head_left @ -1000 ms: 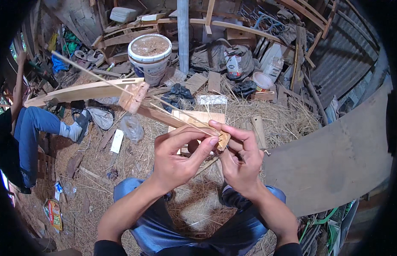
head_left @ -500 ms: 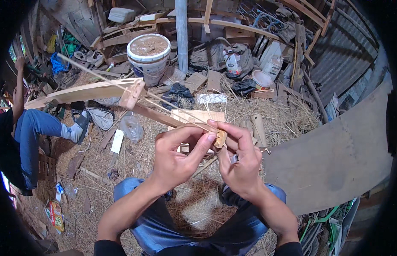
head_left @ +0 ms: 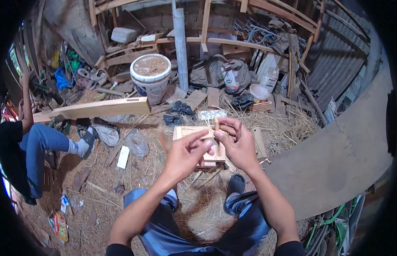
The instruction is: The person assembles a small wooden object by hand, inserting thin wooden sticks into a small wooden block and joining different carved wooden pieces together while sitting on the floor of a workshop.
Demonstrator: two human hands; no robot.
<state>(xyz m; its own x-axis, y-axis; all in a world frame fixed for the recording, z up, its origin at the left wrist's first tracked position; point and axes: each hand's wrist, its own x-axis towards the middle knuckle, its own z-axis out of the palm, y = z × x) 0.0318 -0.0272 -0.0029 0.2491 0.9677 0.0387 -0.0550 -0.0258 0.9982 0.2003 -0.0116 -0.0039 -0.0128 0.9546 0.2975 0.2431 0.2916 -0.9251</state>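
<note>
My right hand (head_left: pixel 239 147) grips a short, pale wooden stick (head_left: pixel 216 124) that stands upright above its fingers. The index finger and thumb of my left hand (head_left: pixel 185 155) pinch the lower end of the same stick, right against my right fingers. Both hands hover over a small square wooden frame (head_left: pixel 185 131) lying on the straw. A blurred brownish streak (head_left: pixel 164 143) shows just left of my left hand; what it is cannot be told.
A long pale plank (head_left: pixel 96 109) lies at the left, a white bucket (head_left: pixel 151 74) full of sawdust behind it. A person in jeans (head_left: pixel 40 143) sits at the far left. A large curved board (head_left: pixel 335 162) fills the right. Scrap wood, bags and a metal post (head_left: pixel 180 38) crowd the back.
The long thin strip that ran from my hands up to the left is gone from them. My hands have shifted slightly right and now hold only a short upright stick.
</note>
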